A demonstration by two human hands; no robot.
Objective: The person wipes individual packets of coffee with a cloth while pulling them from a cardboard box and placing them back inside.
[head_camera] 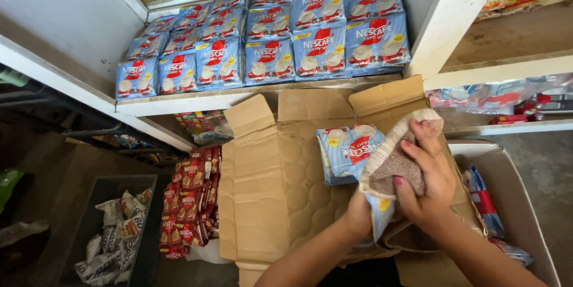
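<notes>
Right hand: the right hand (427,182) is closed over a beige and brown cloth (394,164), fingers spread and pressing it flat against a packet, apparently so the cloth stays bunched under the palm.
Left hand: the left hand (360,215) grips the lower edge of the blue plastic coffee-mix packet (349,151) from beneath, seemingly to steady it against the cloth's pressure.
Packet: it is held tilted over the open brown cardboard box (280,179), at about 11 o'clock from the right hand.
Box: its flaps are folded outward, leaving the inside open to reach.
Shelf: at 12 o'clock, a white wooden shelf (239,97) carries rows of matching blue packets (268,42), stood upright with faces forward.
Red sachets: at 9 o'clock, strips of small red sachets (191,203) hang beside the box.
Second box: at 3 o'clock, another cardboard box (519,197) holds mixed wrapped goods.
</notes>
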